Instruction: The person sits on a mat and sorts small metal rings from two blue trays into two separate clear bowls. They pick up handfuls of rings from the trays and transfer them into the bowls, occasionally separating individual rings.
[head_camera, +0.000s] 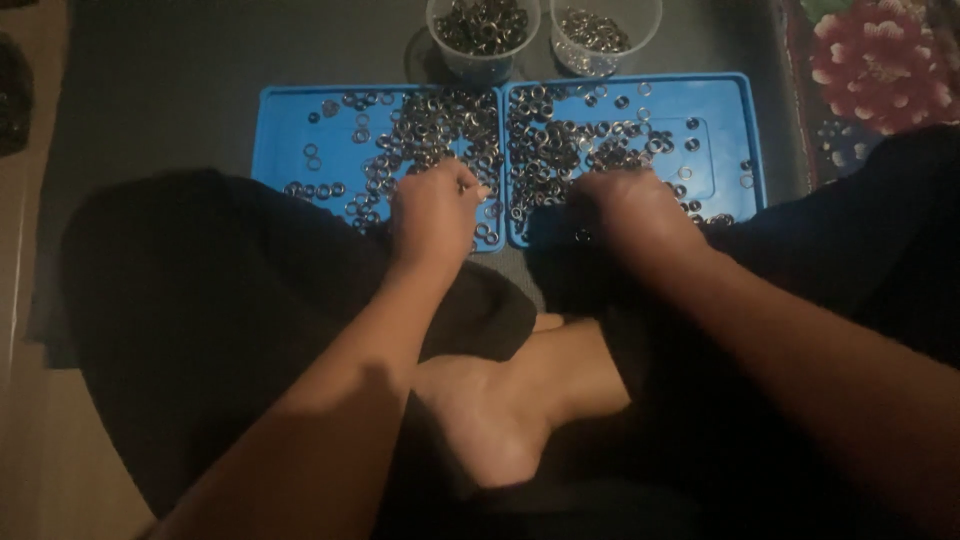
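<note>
The person sits cross-legged on the floor, dark trousers over both knees and a bare foot (490, 420) tucked in between them. In front of the knees lie two blue trays (285, 130), side by side and touching along their inner edges, on a dark mat (150, 90). Both trays are strewn with small metal rings (430, 120), thickest near the seam where the trays meet and thinner toward the outer sides.

The left hand (432, 210) rests over the near inner corner of the left tray, fingers curled down into the rings, with the fingertips (470, 185) bunched close together as if pinching; whether a ring sits between them I cannot tell, the light is too dim. The right hand (625, 205) lies over the near edge of the right tray, knuckles up and fingers folded under, so its grip is hidden from here; I cannot tell if it holds anything. A single ring (583, 237) lies just beside that hand at the tray's front rim.

Beyond the trays stand two clear plastic cups (483, 35), near each other, both holding more rings; the left one looks darker and fuller. At the far right is a flowered cloth (880, 65).
</note>
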